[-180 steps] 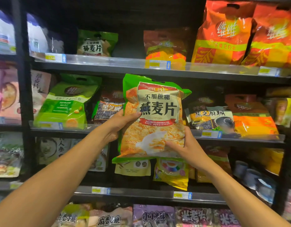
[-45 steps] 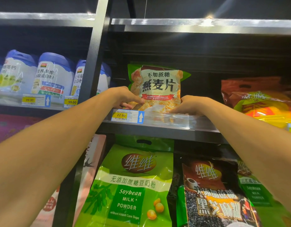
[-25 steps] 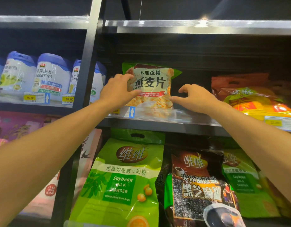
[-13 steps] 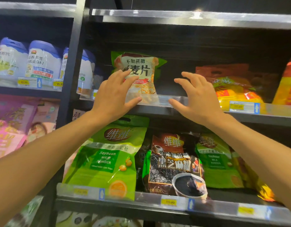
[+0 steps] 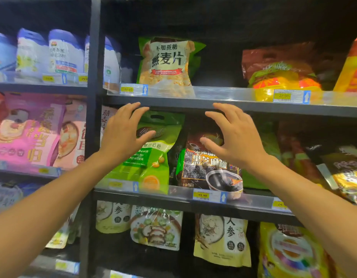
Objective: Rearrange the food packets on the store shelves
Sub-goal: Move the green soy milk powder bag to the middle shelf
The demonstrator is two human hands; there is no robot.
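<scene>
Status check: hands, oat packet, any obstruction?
Left hand and right hand open, empty, below the upper shelf edge. Oat packet upright on that shelf, untouched. Only the clear price rail in front.

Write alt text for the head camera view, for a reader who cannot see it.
The left hand and right hand hover open, holding nothing, below a store's upper shelf, where an oat flakes packet stands upright.

An oat packet (image 5: 165,65) stood on the upper shelf (image 5: 173,102) between tins (image 5: 65,55) at left and another packet (image 5: 280,75) at right; more packets (image 5: 151,167) lined the shelf below (image 5: 173,199).
</scene>
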